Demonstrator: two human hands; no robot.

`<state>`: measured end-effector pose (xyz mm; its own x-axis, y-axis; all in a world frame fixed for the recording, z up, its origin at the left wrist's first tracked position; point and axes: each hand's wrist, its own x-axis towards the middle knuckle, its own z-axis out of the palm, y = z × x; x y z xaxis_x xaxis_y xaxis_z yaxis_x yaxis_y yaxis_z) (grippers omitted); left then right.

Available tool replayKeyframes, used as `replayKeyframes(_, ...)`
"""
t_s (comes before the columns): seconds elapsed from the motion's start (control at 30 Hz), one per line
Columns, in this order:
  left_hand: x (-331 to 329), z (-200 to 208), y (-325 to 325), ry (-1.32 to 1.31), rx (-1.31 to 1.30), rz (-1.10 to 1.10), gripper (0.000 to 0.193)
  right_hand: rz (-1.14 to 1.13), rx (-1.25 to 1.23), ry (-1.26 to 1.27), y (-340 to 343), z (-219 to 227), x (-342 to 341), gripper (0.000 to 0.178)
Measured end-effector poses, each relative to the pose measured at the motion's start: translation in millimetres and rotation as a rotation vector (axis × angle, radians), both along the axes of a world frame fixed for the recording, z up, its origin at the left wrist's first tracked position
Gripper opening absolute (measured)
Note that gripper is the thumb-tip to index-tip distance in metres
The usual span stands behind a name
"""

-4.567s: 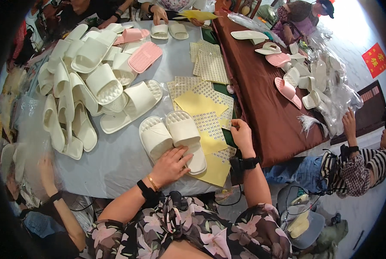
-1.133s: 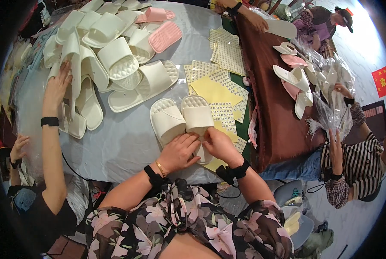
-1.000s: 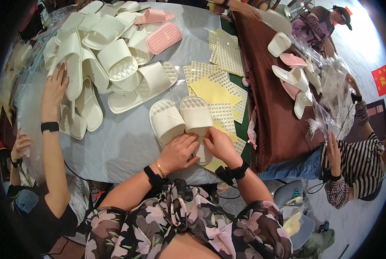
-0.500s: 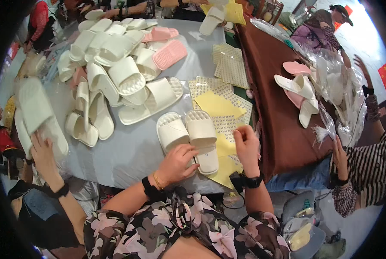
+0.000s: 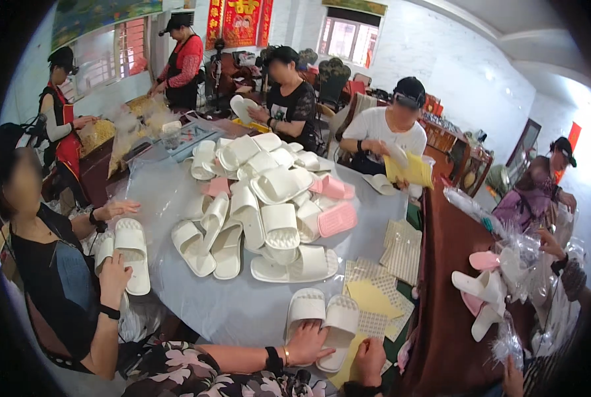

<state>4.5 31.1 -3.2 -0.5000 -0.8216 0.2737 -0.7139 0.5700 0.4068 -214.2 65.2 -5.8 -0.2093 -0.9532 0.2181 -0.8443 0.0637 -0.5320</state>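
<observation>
Two slippers: a white pair point(image 5: 322, 324) lies side by side at the near edge of the round grey table point(image 5: 242, 304), toes pointing away
Left hand point(image 5: 306, 342): fingers spread flat on the heel of the left slipper, pressing and not closed around it
Right hand point(image 5: 369, 359): curled at the yellow card sheet point(image 5: 368, 298) beside the pair; whether it pinches the sheet I cannot tell
Around: a heap of white slippers point(image 5: 255, 198) in the middle, some pink ones point(image 5: 337, 218), patterned card sheets point(image 5: 401, 241) to the right
Advice: I think the pair should be kept aligned, heels even, with the pressing hand holding it firm while the other hand handles the sheet
</observation>
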Motion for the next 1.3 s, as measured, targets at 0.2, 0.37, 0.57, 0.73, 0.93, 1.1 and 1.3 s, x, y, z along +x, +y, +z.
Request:
replayKeyframes(0.2, 22, 35, -13, 0.164, 0.012, 0.008, 0.065, 0.024, -0.008, -0.012, -1, 6, -2, 0.007)
replayKeyframes(0.37, 77, 77, -49, 0.38, -0.184, 0.156, 0.057, -0.044, -0.034, -0.059, -4, 19, 8, 0.006)
replayKeyframes(0.57, 159, 93, -96, 0.457, -0.396, 0.356, 0.05, -0.056, 0.005, -0.055, 1, 19, 10, 0.006)
replayKeyframes(0.73, 206, 23, -125, 0.132, -0.397, 0.512, 0.044, -0.06, 0.025, 0.005, -4, 10, 4, 0.01)
replayKeyframes(0.93, 196, 21, -112, 0.132, -0.107, 0.499, 0.034, -0.072, 0.118, -0.143, -11, 18, -4, 0.013)
replayKeyframes(1.1, 199, -5, -92, 0.006, -0.232, 0.632, 0.037, 0.053, 0.004, -0.255, -12, 0, -19, 0.011)
replayKeyframes(1.3, 154, 16, -51, 0.124, -0.183, 0.652, 0.033, -0.035, -0.107, -0.393, 4, 54, -43, 0.011)
